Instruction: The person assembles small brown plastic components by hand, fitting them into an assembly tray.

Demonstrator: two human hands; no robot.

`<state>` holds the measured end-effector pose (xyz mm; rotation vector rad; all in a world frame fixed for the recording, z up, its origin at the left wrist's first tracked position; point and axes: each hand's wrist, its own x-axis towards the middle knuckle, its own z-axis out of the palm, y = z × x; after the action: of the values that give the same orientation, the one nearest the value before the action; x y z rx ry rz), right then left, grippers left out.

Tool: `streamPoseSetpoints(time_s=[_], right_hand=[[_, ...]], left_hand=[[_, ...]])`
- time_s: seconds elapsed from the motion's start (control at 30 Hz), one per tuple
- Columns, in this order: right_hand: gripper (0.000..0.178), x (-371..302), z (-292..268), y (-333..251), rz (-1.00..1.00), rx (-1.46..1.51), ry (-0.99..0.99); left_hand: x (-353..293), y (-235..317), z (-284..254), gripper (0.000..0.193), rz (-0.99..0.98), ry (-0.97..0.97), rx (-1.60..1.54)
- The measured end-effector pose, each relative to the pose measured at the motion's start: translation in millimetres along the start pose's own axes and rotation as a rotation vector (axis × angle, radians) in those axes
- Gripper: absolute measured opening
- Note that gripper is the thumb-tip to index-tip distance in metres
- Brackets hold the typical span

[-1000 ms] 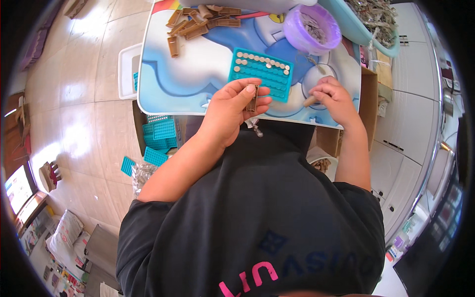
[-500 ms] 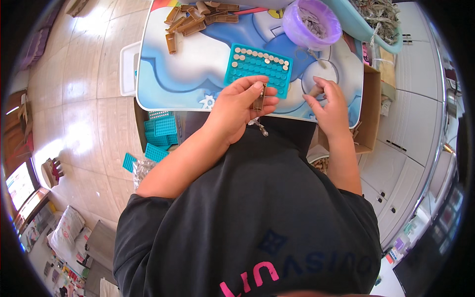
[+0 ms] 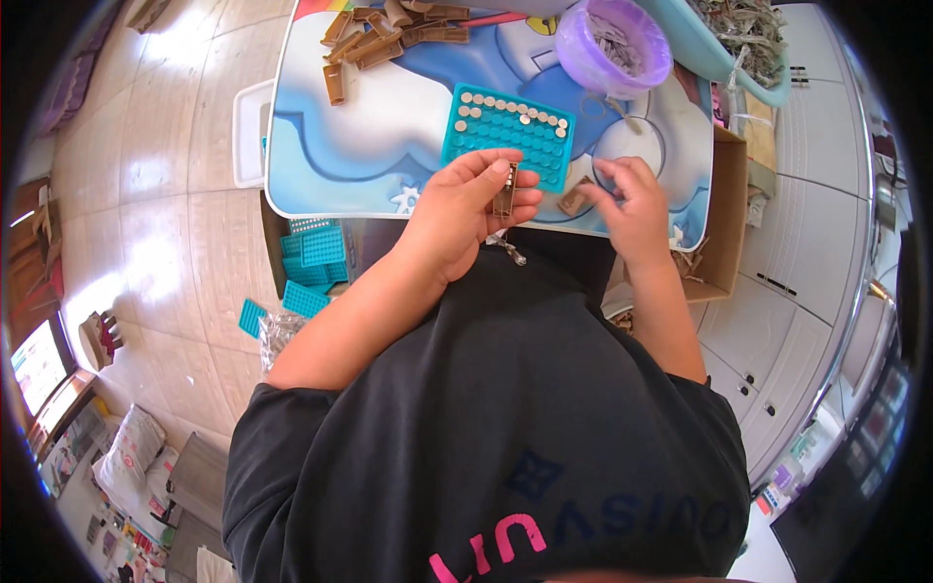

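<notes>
In my left hand (image 3: 452, 209), pinched under the thumb, is a small brown plastic half-shell (image 3: 503, 200) with shiny metal bits inside. A short wire-like strand (image 3: 515, 253) hangs below that hand, in front of my shirt. My right hand (image 3: 637, 199) grips another brown plastic shell (image 3: 576, 197) between thumb and fingers, tilted, to the right of the left hand and apart from it. Just beyond the left hand a teal tray (image 3: 551, 160) lies on the table, small round silvery discs sitting in its far rows of round pockets. My left fingers partly cover its near edge.
Brown plastic shells (image 3: 374, 44) are heaped at the table's far left. A purple bowl (image 3: 573, 68) of grey pieces stands far right, beside a light-blue basin (image 3: 685, 49) of wiry parts. More teal trays (image 3: 321, 248) lie below left; a cardboard box (image 3: 727, 223) is at right.
My right hand has moved the brown shell left and nearer to me, closer to the left hand, and the shell now shows more. My left hand has hardly moved.
</notes>
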<state>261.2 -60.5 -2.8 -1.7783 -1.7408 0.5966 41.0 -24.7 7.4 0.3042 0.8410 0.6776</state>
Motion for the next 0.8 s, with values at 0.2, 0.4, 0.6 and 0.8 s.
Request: streamPoseSetpoints(time_s=[0.2,0.4,0.6,0.8], right_hand=[[0.020,-9.4,8.2,11.9,-0.038,-0.134,-0.027],[0.021,-5.3,-4.1,-25.3,0.048,0.209,0.220],[0.023,-2.2,12.0,-52.4,-0.318,-0.022,0.165],[0.029,-4.7,4.1,-60.4,-0.276,0.218,-0.075]], left_hand=[[1.4,-1.6,4.0,0.029,-0.001,-0.001,0.010],[1.7,-4.3,6.9,0.028,-0.030,-0.030,0.026],[5.6,-10.2,7.9,0.027,-0.040,-0.079,0.042],[4.0,-8.9,0.3,0.028,-0.027,-0.124,0.050]])
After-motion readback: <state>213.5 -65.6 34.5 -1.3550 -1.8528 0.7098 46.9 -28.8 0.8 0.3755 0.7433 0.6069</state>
